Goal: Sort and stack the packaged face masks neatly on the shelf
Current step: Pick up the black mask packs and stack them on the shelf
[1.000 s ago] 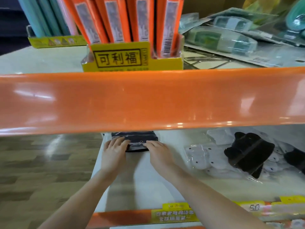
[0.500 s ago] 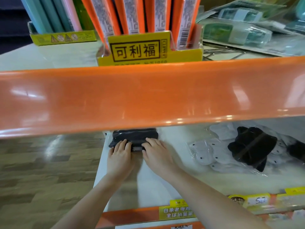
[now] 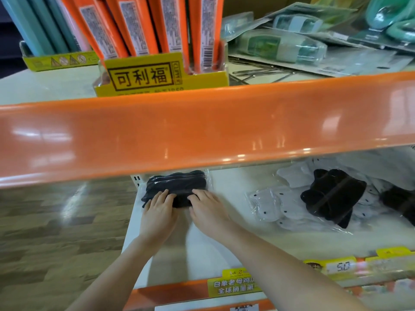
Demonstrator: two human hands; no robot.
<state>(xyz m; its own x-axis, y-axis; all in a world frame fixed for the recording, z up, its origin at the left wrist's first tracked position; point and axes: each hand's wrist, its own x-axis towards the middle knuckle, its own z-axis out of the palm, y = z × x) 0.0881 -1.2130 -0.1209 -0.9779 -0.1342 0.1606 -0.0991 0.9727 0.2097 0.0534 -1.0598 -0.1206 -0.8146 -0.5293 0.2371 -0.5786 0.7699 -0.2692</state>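
A stack of black face masks in clear plastic packs (image 3: 177, 185) lies at the left end of the lower white shelf (image 3: 202, 250), partly hidden under the orange rail above. My left hand (image 3: 158, 212) and my right hand (image 3: 207, 212) lie side by side on the stack's near edge, fingers straight and pressing on it. To the right lies a loose heap: white dotted masks in clear packs (image 3: 269, 203) with a black pack (image 3: 330, 196) on top and another black pack (image 3: 399, 205) at the frame's edge.
A wide orange shelf rail (image 3: 202, 131) crosses the view above my hands. On the upper shelf stand a yellow display box (image 3: 157, 75) of orange packs, teal packs (image 3: 42, 25) and green packaged goods (image 3: 280, 46). Yellow price tags (image 3: 233, 286) line the lower edge. Wooden floor (image 3: 56, 232) shows on the left.
Both hands stay on the black stack, now pressing its near edge closer together. The camera has tilted slightly, so more of the stack shows under the rail.
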